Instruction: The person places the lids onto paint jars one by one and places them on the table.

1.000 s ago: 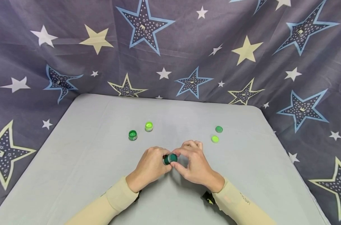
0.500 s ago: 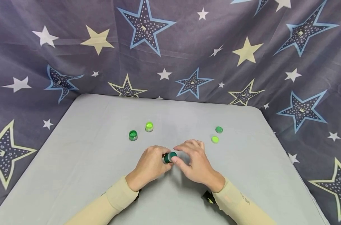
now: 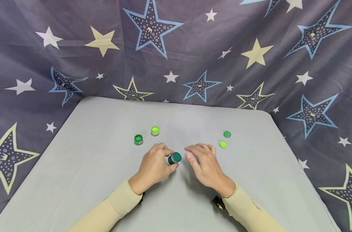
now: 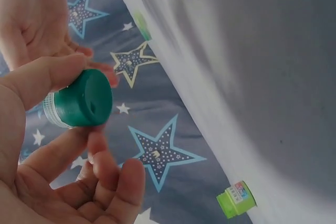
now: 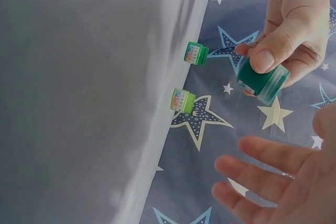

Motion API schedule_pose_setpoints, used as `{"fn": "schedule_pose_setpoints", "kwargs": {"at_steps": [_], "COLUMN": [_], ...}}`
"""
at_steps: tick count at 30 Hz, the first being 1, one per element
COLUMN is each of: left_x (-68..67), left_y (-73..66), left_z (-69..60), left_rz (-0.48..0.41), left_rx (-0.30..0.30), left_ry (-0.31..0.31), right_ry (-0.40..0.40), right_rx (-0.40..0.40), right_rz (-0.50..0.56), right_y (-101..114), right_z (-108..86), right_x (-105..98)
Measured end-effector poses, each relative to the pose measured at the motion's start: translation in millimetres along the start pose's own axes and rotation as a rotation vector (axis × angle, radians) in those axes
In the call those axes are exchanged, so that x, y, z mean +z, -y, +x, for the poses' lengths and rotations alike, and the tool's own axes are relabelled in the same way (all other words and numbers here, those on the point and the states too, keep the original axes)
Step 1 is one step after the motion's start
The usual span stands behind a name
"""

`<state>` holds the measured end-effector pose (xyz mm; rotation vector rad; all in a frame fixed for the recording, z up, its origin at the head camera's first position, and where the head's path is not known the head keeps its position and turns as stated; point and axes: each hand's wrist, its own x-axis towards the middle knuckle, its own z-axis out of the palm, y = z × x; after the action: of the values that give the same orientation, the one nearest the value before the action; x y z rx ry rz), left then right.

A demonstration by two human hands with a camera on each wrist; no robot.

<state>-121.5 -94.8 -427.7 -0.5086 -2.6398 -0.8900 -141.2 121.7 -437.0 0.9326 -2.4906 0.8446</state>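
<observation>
My left hand (image 3: pixel 152 166) pinches a small dark green paint jar (image 3: pixel 174 158) between thumb and fingers, above the middle of the table. The jar is tilted, and its round dark green end and a clear ridged band show in the head view. In the right wrist view the left thumb lies across the green side of the jar (image 5: pixel 257 77). Just to the right, apart from the jar, my right hand (image 3: pixel 206 166) hangs with fingers spread and holds nothing. Its loosely straight fingers (image 5: pixel 262 177) show in the right wrist view.
Beyond the left hand stand an uncovered green jar (image 3: pixel 138 140) and an uncovered lime jar (image 3: pixel 155 130). Far right lie a green lid (image 3: pixel 227 134) and a lime lid (image 3: pixel 223 144). A star-patterned cloth (image 3: pixel 176 48) hangs behind the grey-covered table (image 3: pixel 91 154).
My right hand has let go of the dark green jar and drawn back to the right. My left hand has lifted slightly away with the jar still pinched.
</observation>
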Motion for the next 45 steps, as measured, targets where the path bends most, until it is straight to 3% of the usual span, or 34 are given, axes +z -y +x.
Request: {"fn": "schedule_pose_setpoints", "kwargs": {"at_steps": [15,25,33,45], "left_x": [-17.7,-34.6,-48.8,-67.3], "left_y": [16.8,42.5,63.5,87.5], "left_z": [11.2,12.9,19.3,30.5], "left_rz": [0.011,0.075,0.096,0.105], "left_rx": [-0.074,-0.174,-0.25,-0.311], "left_ry": [-0.053,-0.004,-0.053,-0.082], "right_ry": [0.006,0.031,0.028,0.031], "right_rx": [0.021,0.061,0.068,0.095], "right_rz": [-0.055,-0.08,-0.089,-0.109], "right_y": [-9.6,-14.5,-15.6,-20.6], "right_z": [-7.6,-11.5,-14.0,-17.6], "right_x": [-8.4,-12.8,-14.7,-17.7]}}
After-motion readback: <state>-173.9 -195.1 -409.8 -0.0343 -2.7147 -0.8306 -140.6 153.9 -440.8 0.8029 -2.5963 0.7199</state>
